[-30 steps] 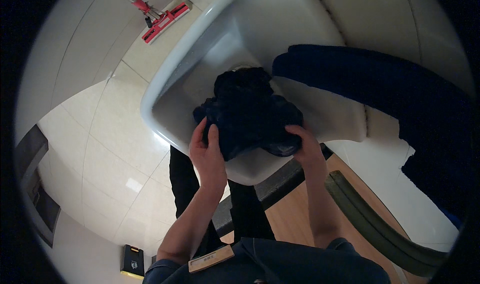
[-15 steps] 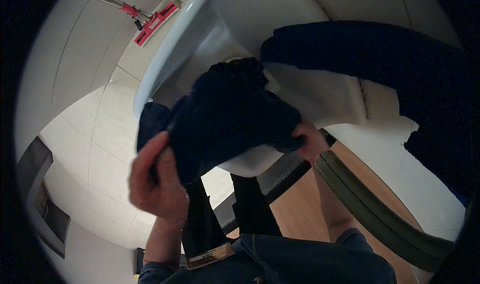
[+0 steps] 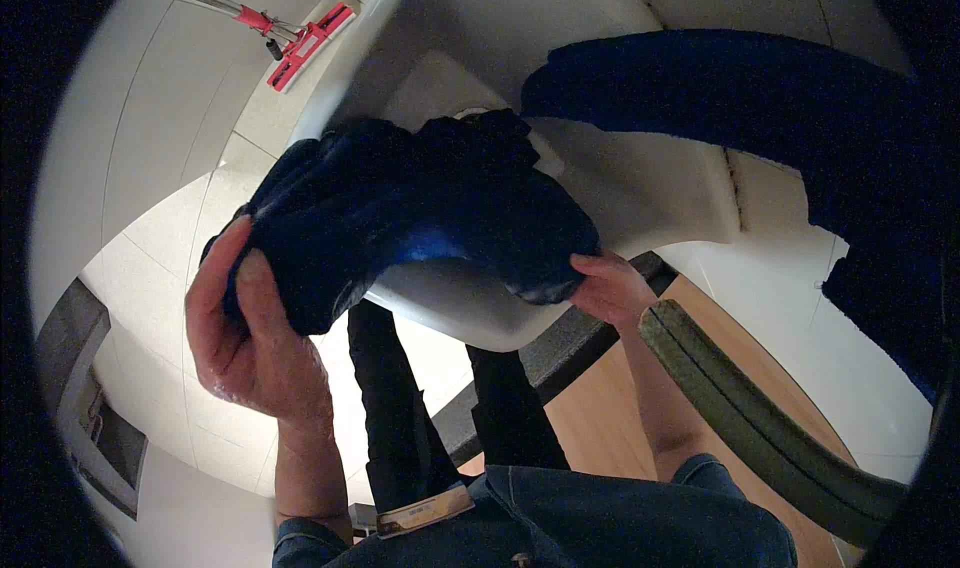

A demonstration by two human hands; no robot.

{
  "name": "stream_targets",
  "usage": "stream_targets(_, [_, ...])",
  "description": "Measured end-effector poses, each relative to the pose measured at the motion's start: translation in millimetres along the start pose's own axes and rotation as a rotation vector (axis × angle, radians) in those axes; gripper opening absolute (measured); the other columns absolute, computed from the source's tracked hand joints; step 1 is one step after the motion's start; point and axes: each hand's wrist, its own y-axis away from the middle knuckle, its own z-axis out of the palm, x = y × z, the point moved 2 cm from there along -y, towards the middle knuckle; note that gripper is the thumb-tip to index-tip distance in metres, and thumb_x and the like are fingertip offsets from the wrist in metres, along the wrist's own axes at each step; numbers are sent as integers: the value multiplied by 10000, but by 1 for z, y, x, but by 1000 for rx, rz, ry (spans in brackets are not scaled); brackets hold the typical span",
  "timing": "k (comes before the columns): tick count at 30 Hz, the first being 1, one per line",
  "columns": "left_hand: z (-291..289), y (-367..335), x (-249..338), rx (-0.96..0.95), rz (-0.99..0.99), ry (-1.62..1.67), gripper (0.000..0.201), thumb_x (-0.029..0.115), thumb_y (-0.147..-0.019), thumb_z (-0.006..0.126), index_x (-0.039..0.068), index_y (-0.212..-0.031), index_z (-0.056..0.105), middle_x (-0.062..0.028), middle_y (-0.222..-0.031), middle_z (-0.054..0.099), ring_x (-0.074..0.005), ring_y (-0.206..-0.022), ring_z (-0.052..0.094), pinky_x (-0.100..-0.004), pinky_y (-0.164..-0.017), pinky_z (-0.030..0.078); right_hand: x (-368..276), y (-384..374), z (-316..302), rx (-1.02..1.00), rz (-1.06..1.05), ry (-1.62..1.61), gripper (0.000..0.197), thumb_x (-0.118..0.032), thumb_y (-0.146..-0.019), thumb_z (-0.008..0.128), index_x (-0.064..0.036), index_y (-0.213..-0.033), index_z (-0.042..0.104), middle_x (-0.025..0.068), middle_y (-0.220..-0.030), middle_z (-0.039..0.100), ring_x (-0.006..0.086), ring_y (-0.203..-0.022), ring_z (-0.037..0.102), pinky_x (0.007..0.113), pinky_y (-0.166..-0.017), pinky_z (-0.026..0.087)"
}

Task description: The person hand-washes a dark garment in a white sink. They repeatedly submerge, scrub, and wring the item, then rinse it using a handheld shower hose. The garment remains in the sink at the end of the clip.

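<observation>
A crumpled dark blue cloth [image 3: 420, 198], seemingly wet, is stretched between my two hands over a white basin [image 3: 560, 28]. Its folds hide what kind of piece it is. My left hand [image 3: 255, 338] grips the left end, thumb in front and fingers behind, beyond the basin's left rim. At the front right of the basin, my right hand [image 3: 612, 288] pinches the other end. The middle of the cloth sags toward the basin, with part of the drain [image 3: 472, 113] showing behind it.
More dark blue fabric [image 3: 700, 78] stretches from inside the basin over its right side. A red-headed squeeze mop [image 3: 310, 48] stands on the tiles at far left. A green padded band [image 3: 760, 418] curves in at lower right. A dark ledge [image 3: 570, 358] borders the wood-coloured floor.
My left hand has moved left with its end of the cloth, spreading it wider and lifting it across the basin's left rim. My right hand has shifted slightly left.
</observation>
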Motion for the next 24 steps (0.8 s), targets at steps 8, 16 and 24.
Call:
stream_targets(8, [18, -6, 1, -3, 40, -52, 185, 34, -886, 550, 3, -1057, 615, -149, -1000, 647, -186, -927, 630, -262, -837, 511, 77, -25, -74, 39, -115, -533, 735, -313, -739, 698, -78, -1351, 368, 182, -1352, 409, 344, -1231, 421, 511, -987, 377])
stream_targets(16, [24, 0, -7, -64, 37, -33, 172, 44, -880, 569, 10, -1038, 627, -117, -975, 662, -127, -870, 632, -215, -786, 507, 12, 17, 31, -259, -253, -284, 760, -233, -641, 767, -90, -1305, 426, 196, -1362, 356, 392, -1229, 397, 630, -1011, 303])
stream_targets(24, [24, 2, -4, -155, 18, -115, 193, -16, -874, 545, -21, -1053, 619, -129, -1029, 643, -174, -942, 607, -272, -853, 487, 7, 29, 33, -262, -287, -536, 640, -259, -720, 671, -124, -1298, 433, 203, -1337, 353, 392, -1200, 413, 531, -1012, 352])
